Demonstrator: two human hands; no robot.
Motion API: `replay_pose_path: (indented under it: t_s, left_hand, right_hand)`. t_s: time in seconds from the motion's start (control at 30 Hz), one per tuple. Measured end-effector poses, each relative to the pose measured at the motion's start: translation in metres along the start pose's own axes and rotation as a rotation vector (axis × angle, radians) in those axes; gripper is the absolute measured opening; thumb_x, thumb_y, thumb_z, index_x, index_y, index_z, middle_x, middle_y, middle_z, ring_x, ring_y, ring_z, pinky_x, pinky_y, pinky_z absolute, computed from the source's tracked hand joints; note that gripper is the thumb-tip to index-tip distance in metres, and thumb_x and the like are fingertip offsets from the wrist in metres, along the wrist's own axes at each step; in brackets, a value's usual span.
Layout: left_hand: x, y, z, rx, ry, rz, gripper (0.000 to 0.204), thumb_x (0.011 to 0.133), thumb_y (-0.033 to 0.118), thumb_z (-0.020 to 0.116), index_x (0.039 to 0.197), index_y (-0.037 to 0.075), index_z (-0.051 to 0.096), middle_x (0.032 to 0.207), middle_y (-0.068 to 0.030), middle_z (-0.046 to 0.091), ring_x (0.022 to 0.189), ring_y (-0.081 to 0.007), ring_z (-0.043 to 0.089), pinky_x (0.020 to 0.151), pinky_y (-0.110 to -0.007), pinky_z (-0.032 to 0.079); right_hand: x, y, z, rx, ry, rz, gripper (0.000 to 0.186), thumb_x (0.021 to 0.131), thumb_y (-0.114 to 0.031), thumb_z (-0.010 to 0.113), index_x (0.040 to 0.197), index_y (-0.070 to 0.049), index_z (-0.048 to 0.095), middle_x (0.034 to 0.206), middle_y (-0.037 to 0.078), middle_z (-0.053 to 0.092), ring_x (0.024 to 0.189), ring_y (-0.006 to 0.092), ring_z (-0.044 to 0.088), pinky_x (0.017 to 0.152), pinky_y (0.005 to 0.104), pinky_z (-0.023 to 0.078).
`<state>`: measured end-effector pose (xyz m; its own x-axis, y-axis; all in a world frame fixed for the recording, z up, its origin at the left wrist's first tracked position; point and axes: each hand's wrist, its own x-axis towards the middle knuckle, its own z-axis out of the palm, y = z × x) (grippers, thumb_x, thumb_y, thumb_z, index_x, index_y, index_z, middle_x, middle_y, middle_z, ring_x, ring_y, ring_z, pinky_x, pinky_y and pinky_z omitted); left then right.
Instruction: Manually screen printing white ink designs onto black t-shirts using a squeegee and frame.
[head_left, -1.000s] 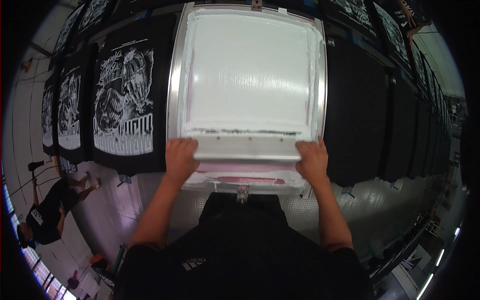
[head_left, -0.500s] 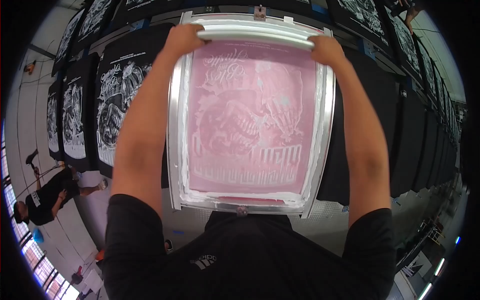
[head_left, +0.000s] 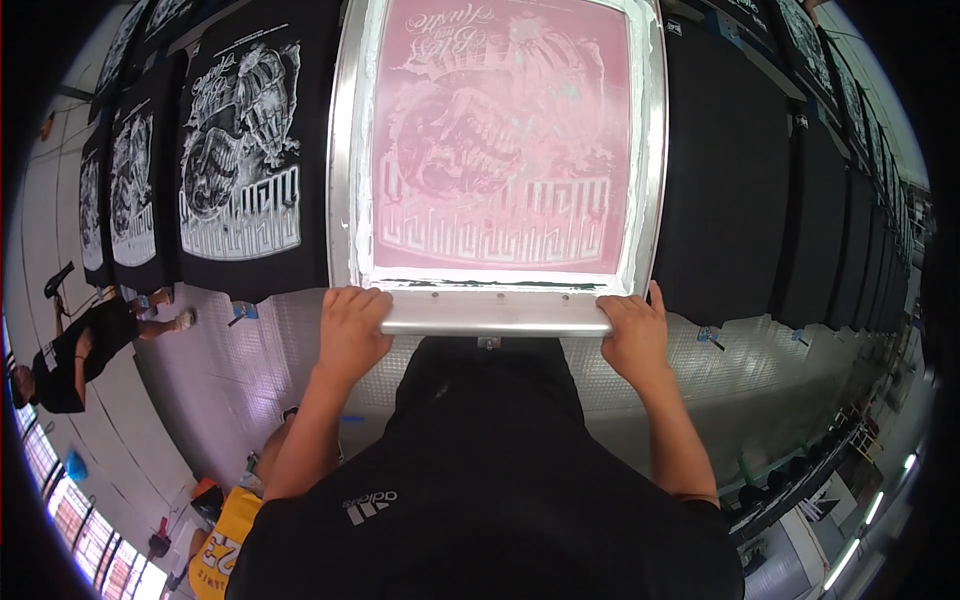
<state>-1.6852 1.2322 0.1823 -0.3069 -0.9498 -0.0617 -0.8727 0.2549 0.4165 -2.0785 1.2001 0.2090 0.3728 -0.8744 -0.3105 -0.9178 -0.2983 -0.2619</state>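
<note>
A silver squeegee (head_left: 497,318) lies crosswise at the near end of a screen-printing frame (head_left: 343,190). My left hand (head_left: 355,333) is closed around its left end, and my right hand (head_left: 636,335) grips the right end with its thumb hidden under the bar. Within the metal frame stretches a pink mesh (head_left: 500,140) bearing a pale design, with lettering and a skeletal figure. White ink lines the mesh's edges, and a dark strip shows just beyond the squeegee. The blade is hidden beneath its metal holder.
To the left lie black shirts with white prints (head_left: 240,160); to the right, plain black shirts (head_left: 730,190). A person in black (head_left: 85,350) is at far left, and one in a yellow jersey (head_left: 222,545) at lower left. Metal flooring (head_left: 270,350) runs below.
Both hands have pulled the squeegee from the far end of the screen to the near end, toward my body. My elbows are now bent, and the view has shifted; the yellow jersey has come into sight.
</note>
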Motion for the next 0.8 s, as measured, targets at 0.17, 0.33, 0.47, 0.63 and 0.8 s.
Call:
replay_pose_path:
  t_s: [0.17,0.33,0.47,0.63,0.8]
  left_hand:
    - [-0.020,-0.006,0.024,-0.019,0.070,-0.048,0.036,0.055,0.006,0.071,0.090,0.009,0.062,0.089,-0.0065,0.063,0.087,-0.0291,0.058,0.086,-0.044,0.041]
    - [-0.007,-0.004,0.029,0.041,0.203,0.033,0.041,0.054,0.002,0.066,0.094,0.007,0.063,0.095,-0.0094,0.065,0.090,-0.0274,0.061,0.090,-0.045,0.041]
    - [0.108,-0.059,0.027,0.120,0.285,0.086,0.033,0.055,0.003,0.069,0.087,0.009,0.061,0.087,-0.0075,0.064,0.085,-0.0286,0.060,0.083,-0.043,0.043]
    - [0.280,-0.116,-0.011,0.104,0.214,0.031,0.042,0.058,0.008,0.075,0.100,0.008,0.071,0.086,-0.0143,0.067,0.086,-0.0346,0.063,0.081,-0.044,0.050]
    - [0.404,-0.132,-0.053,0.229,0.220,-0.038,0.035,0.071,0.033,0.078,0.100,0.016,0.071,0.086,-0.0199,0.068,0.084,-0.0373,0.067,0.077,-0.046,0.054]
  right_hand:
    - [-0.009,0.005,0.021,0.056,0.098,-0.002,0.041,0.057,0.001,0.065,0.097,-0.008,0.067,0.089,0.009,0.070,0.088,0.0287,0.064,0.108,0.0546,0.036]
    - [0.003,0.001,0.026,-0.003,0.141,-0.023,0.048,0.054,-0.001,0.067,0.102,-0.008,0.064,0.098,0.008,0.068,0.095,0.0278,0.063,0.108,0.0552,0.036]
    - [0.105,0.045,0.008,-0.074,0.284,-0.082,0.042,0.059,-0.002,0.066,0.100,-0.007,0.066,0.096,0.007,0.069,0.092,0.0275,0.063,0.107,0.0545,0.038]
    - [0.256,0.092,-0.049,-0.174,0.378,-0.064,0.034,0.065,-0.002,0.064,0.097,-0.011,0.070,0.084,0.012,0.069,0.085,0.0317,0.063,0.097,0.0461,0.045]
    - [0.371,0.123,-0.113,-0.237,0.260,0.028,0.029,0.071,-0.016,0.063,0.099,-0.016,0.070,0.095,0.014,0.071,0.097,0.0335,0.066,0.081,0.0467,0.053]
